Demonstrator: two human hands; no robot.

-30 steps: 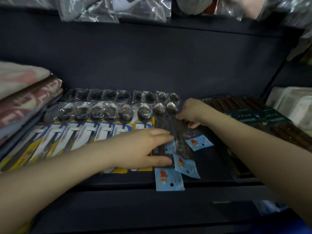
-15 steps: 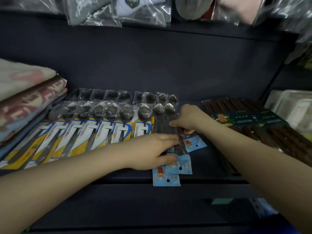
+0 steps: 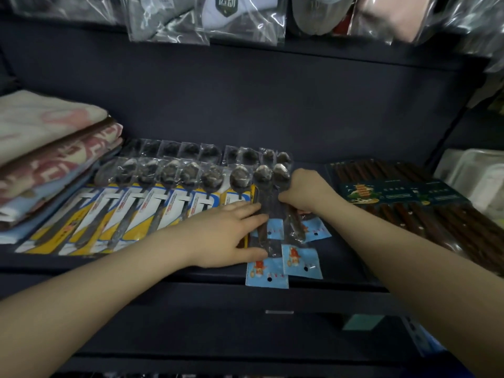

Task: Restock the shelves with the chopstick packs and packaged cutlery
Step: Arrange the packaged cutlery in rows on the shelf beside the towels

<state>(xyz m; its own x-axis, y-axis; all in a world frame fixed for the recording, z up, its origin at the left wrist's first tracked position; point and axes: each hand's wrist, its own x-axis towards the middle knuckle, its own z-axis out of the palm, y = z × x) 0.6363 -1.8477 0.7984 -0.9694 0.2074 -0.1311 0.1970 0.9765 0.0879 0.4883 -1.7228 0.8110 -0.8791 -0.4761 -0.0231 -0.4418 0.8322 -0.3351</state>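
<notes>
Change: both hands barely moved since a second ago; blue-card spoon packs nudged slightly, left fingers reach a bit further right over them.
Shelf (image 3: 321,124): dark, open-fronted, holds everything below.
Folded towels (image 3: 46,148): stacked at far left of shelf.
Chopstick packs (image 3: 409,197): dark brown sticks under a green printed band, lying flat at right, apart from the hands.
Yellow-card spoon packs (image 3: 131,211): overlapping row left of centre, bowls toward the back, second row behind.
Blue-card spoon packs (image 3: 272,241): clear sleeves, middle of shelf, blue card ends at front edge, one overhanging.
Left hand (image 3: 226,236): flat, fingers straight, pressing down on the blue-card packs; grip released.
Right hand (image 3: 305,189): knuckles up, fingers curled, grasping the upper part of the blue-card packs just below the bowls.
Bagged goods (image 3: 240,20): hang above the shelf.
</notes>
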